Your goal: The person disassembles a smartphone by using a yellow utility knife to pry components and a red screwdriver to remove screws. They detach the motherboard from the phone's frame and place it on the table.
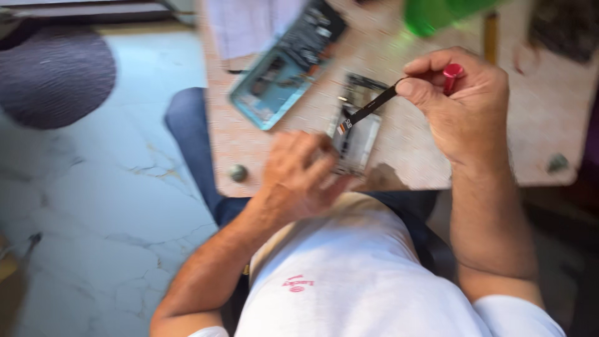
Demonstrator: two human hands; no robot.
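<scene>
- Right hand point(465, 103) is pinching a thin black strip point(369, 107) btwn thumb & forefinger, w/ a red-capped tool point(452, 75) tucked in the same fist.
- Strip is running toward 8 o'clock from the fingertips, its end hanging over the opened phone point(357, 134).
- Left hand point(299, 175) is gripping that phone's near end, fingers curled round it, at 7 o'clock from the right hand.
- Phone is lying on the pinkish speckled board point(412, 156), approx. centre.
- Blue phone shell point(274, 84) w/ dark parts is sitting at 11 o'clock from the phone, apart from it.
- Green object point(437, 14) is showing at the board's far edge, 12 o'clock; too blurred to tell more.
- White paper point(246, 25) is lying at the far-left corner.
</scene>
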